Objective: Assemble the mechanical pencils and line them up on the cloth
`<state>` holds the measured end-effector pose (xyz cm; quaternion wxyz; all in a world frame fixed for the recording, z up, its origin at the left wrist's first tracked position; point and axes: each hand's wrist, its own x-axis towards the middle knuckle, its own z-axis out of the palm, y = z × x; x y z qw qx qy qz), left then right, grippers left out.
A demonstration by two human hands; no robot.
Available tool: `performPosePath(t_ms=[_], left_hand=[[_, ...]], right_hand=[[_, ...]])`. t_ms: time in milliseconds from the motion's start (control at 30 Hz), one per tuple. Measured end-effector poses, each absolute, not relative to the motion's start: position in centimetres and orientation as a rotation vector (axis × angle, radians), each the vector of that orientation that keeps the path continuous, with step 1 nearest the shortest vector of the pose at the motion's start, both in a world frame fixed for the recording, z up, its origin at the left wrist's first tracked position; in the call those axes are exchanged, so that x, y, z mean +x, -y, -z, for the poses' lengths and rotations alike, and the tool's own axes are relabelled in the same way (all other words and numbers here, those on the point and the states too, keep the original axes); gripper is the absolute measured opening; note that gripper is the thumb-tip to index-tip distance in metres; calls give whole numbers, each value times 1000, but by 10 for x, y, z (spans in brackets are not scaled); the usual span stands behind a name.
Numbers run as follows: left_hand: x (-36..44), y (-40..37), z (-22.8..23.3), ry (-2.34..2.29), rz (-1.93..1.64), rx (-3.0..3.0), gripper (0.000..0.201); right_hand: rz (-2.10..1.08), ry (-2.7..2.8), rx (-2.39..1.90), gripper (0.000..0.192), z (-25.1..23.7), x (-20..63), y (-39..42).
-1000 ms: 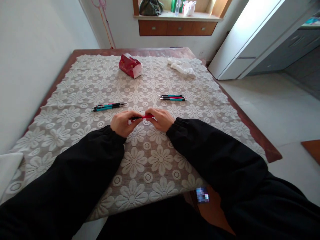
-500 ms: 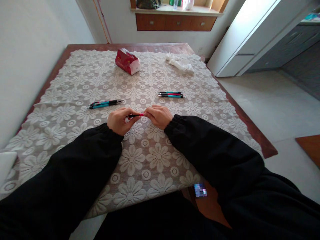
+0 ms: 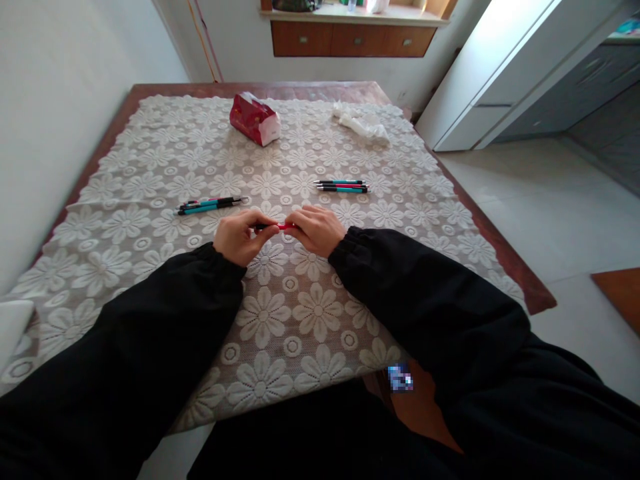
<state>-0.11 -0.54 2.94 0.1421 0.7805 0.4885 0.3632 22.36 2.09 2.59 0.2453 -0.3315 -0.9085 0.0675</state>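
Observation:
Between my two hands, low over the tablecloth, is a red and black pen (image 3: 284, 227) held level. My left hand (image 3: 243, 235) pinches its black end between thumb and fingers. At the red part, my right hand (image 3: 316, 229) is closed, its fingers covering the rest of the pen. Beyond my left hand lies a bunch of pens (image 3: 209, 205), turquoise, black and some red. Past my right hand, several more pens (image 3: 343, 186) in turquoise, red and black lie side by side.
A flower-patterned lace tablecloth (image 3: 320, 310) covers the wooden table (image 3: 537, 297). Toward the far edge sit a red tissue packet (image 3: 254, 120) and a crumpled white plastic bag (image 3: 363, 125). A wall stands close on the left; a white fridge (image 3: 473, 73) is at the far right.
More of the pen's red part now shows between my hands. The fingers of both hands have shifted slightly. The view has tilted a little; the pens on the table have stayed in place.

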Motion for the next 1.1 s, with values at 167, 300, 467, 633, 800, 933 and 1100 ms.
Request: performPosePath(t_ms=[167,300,467,633,800,933,1100], left_hand=[[-1,7,-29,-1382,-1051,2359,25],[0,7,-32,-1431,-1069,2292,22],[-1,6,-29,-1304,-1092,2429,16],[0,8,-30,-1302,-1069,2466,18],[1,9,-34,-1465,-1033,2347,24],[0,7,-31,-1421,-1027,2383,22],[0,7,-31,-1322,-1019,2493,19]], right_hand=[[-153,2541,-945,50,-26,224,-21],[-121,2496,-914,49,-26,224,-21],[-89,2569,-945,52,-26,223,-21],[-90,2584,-989,54,-28,223,-20],[16,2549,-933,49,-29,224,-22],[71,2600,-905,46,-28,225,-23],[26,2621,-939,43,-26,224,-22]])
